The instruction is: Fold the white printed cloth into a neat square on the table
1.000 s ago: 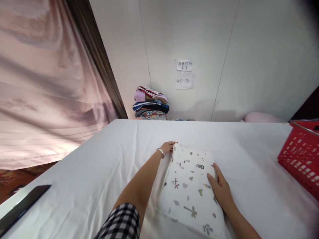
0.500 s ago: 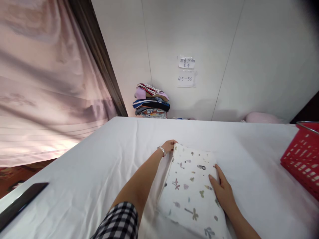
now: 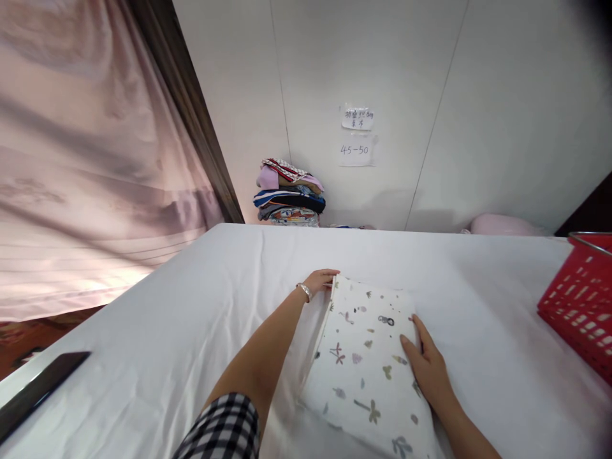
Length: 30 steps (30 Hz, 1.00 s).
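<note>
A folded white cloth point(image 3: 359, 370) with small printed plants and animals lies flat on the white-covered table. At its far left corner is my left hand point(image 3: 321, 280), fingers stretched out and touching the edge, with a silvery bracelet on the wrist. My right hand point(image 3: 428, 363) rests on the cloth's right edge, thumb and forefinger apart; its other fingers are partly hidden. The cloth's near end reaches the bottom of the view.
A red plastic basket point(image 3: 581, 306) stands at the right of the table point(image 3: 215, 287). A dark flat object point(image 3: 41, 392) lies at the left edge. Behind the table are a pile of folded fabrics point(image 3: 290, 199) and wall notes point(image 3: 356, 150). A pink curtain point(image 3: 86, 159) hangs at left.
My left hand has shifted slightly left, its fingers loosened and straightened at the cloth's corner. My right hand and the cloth stay almost as they were.
</note>
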Motion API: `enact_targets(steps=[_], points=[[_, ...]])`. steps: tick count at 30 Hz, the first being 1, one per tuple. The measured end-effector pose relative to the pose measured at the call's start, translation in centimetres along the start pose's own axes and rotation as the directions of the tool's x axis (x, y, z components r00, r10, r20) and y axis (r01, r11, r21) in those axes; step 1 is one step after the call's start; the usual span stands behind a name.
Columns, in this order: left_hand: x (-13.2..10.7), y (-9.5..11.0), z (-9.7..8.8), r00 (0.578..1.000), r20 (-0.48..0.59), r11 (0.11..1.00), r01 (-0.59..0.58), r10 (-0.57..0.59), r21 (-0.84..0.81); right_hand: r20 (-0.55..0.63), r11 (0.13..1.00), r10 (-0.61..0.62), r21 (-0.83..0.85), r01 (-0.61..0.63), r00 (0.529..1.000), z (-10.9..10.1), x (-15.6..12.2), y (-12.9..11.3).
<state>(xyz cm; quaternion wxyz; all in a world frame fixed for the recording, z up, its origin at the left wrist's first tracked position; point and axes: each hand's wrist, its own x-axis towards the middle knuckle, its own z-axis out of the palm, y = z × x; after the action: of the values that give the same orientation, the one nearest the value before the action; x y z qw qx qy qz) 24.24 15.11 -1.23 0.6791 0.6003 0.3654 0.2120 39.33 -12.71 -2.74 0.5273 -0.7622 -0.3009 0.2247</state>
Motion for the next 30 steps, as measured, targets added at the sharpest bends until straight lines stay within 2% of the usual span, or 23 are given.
enact_targets(steps=[13, 21, 30], points=[[-0.1, 0.7, 1.0, 1.000, 0.012, 0.998, -0.012, 0.011, 0.065, 0.014, 1.000, 0.020, -0.002, -0.020, 1.000, -0.1, -0.2, -0.4], [0.2, 1.1, 1.3, 1.000, -0.015, 0.987, 0.028, -0.026, 0.156, 0.017, 1.000, 0.025, -0.017, -0.025, 1.000, -0.1, -0.2, -0.3], [0.3, 1.2, 1.4, 0.996, -0.042, 0.985, 0.082, -0.077, 0.154, 0.007, 1.000, 0.017, -0.011, -0.017, 1.000, -0.1, -0.2, -0.5]])
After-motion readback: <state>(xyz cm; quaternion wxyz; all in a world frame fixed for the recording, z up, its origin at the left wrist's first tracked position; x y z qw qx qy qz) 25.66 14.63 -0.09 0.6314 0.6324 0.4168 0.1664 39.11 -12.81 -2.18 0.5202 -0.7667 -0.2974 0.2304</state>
